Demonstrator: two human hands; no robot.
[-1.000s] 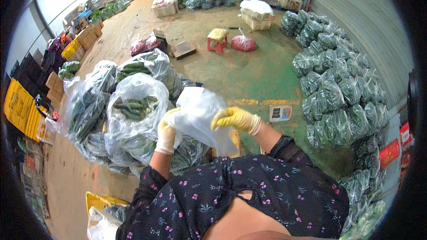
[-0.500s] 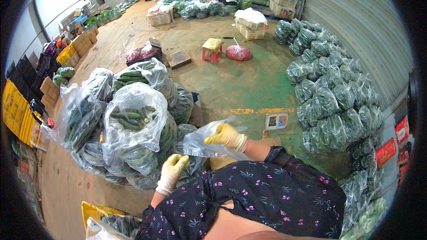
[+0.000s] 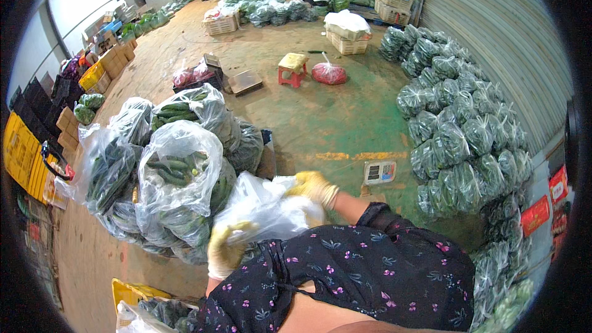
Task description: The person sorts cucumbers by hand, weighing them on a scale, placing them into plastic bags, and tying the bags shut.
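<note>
Both my hands wear yellow-white rubber gloves and hold an empty clear plastic bag (image 3: 265,209) in front of me. My left hand (image 3: 225,250) grips the bag's lower near edge. My right hand (image 3: 314,188) grips its upper right edge. The bag is bunched and puffed between them. Just beyond it stands a heap of clear bags full of cucumbers (image 3: 179,172), the nearest one open at the top. My dark flowered sleeves fill the lower middle of the view.
A small scale (image 3: 379,172) lies on the green floor to the right of my hands. A wall of bagged greens (image 3: 462,135) runs along the right. Yellow crates (image 3: 24,154) stand at left, a yellow crate (image 3: 132,293) near my left side. People sit far back.
My left hand has come up from low beside the cucumber bags and taken the bag's near edge. My right hand has stayed on the bag, which now puffs out between both hands.
</note>
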